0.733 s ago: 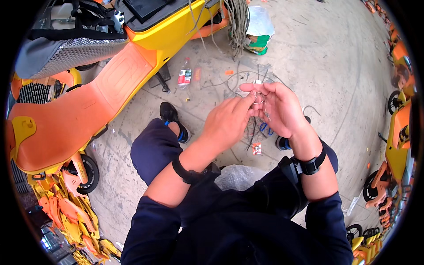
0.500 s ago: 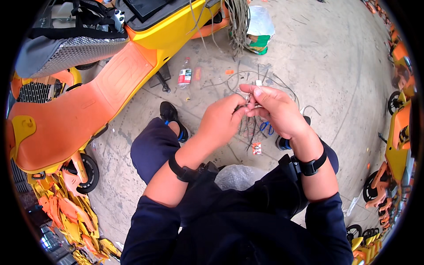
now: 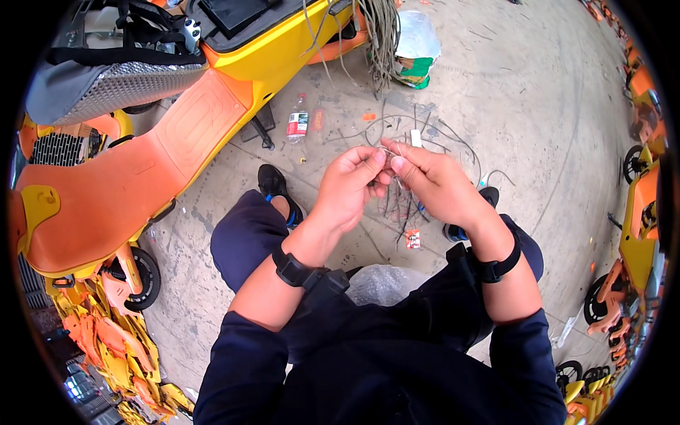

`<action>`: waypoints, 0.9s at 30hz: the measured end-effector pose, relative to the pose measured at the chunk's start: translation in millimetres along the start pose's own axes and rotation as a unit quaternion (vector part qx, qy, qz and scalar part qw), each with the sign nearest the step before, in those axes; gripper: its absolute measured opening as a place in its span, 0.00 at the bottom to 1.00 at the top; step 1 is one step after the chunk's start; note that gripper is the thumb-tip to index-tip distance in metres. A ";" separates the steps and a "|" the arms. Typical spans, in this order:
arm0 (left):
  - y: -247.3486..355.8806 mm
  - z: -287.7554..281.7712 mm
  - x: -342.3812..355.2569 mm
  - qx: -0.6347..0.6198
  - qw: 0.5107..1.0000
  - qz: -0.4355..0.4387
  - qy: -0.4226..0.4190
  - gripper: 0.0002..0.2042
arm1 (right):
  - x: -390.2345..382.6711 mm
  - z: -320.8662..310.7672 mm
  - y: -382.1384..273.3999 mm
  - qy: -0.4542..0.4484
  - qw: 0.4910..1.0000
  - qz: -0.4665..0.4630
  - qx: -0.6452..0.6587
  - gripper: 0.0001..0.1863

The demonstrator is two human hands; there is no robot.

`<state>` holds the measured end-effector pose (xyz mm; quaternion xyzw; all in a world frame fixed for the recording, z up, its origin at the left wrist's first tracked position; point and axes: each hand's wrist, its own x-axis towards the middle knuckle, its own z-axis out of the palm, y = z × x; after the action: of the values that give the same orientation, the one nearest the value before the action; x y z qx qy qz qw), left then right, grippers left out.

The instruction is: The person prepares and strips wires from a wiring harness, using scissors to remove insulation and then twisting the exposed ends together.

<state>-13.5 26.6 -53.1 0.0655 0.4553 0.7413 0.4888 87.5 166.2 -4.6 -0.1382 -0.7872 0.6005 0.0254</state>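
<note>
In front of me, above the floor, my left hand (image 3: pixel 348 185) pinches thin wire (image 3: pixel 387 150) between thumb and fingertips. Close against it, my right hand (image 3: pixel 438 183) is also closed on the wire, its thumb and index finger meeting at the same spot. Fine, light strands stick out between the fingertips; the rest of the wire is hidden by the fingers. Below the hands, dark cable pieces (image 3: pixel 464 142) lie scattered on the concrete. A small white strip (image 3: pixel 416 137) shows just past my right fingers.
A yellow and orange scooter body (image 3: pixel 134 180) stands at the left. A bundle of grey cables (image 3: pixel 382 39) hangs at its end beside a plastic bag (image 3: pixel 419 35). A plastic bottle (image 3: pixel 297 122) and an orange-white packet (image 3: pixel 412 239) lie on the floor. More scooters (image 3: pixel 641 234) line the right.
My left hand has turned, so its thumb now shows on top, and the fingertips have come closer together. My right hand has shifted slightly down and left, uncovering more of the white strip.
</note>
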 end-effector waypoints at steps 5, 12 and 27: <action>-8.7 2.6 0.6 -0.039 0.999 -0.013 0.003 0.07 | 0.5 4.5 17.5 0.046 0.970 -0.158 -0.181 0.19; -13.8 10.1 -0.5 0.032 0.999 -0.033 0.009 0.12 | 4.9 4.1 35.2 0.116 0.941 -0.128 -0.290 0.14; -6.4 4.6 -4.1 -0.023 0.998 -0.039 0.035 0.09 | 4.9 20.7 19.4 0.085 0.965 0.050 0.243 0.12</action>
<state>-4.7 26.9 -53.8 0.0109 0.4573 0.7339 0.5022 82.2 152.6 -29.4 -0.2175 -0.6045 0.7604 0.0954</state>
